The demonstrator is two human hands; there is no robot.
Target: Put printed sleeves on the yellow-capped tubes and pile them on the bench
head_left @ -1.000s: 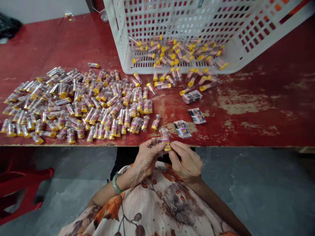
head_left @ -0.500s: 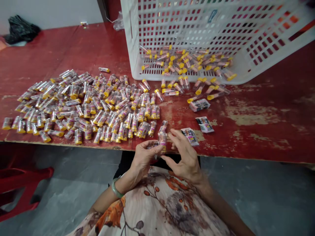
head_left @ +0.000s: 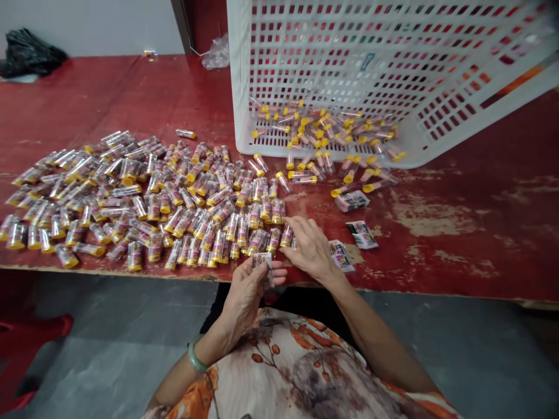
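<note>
Two bare hands work at the near edge of the red worktop [head_left: 458, 244].
Left hand [head_left: 251, 288] fingers [head_left: 276, 272] pinch a small stack of printed paper labels [head_left: 263, 263]; right hand [head_left: 311, 249] touches a clear yellow-capped plastic vial [head_left: 286, 235] at the edge of the pile [head_left: 131, 192], grip unclear.

Clear glossy plastic tubes [head_left: 144, 198] with yellow caps; a white plastic lattice crate [head_left: 371, 75]; glossy printed paper labels [head_left: 361, 234] – on a red-painted wooden table [head_left: 458, 233], worn, rough – paint flaked

No readable text anywhere: printed labels on the tubes [head_left: 183, 221] and loose label slips [head_left: 361, 234] are too small and blurred.
</note>
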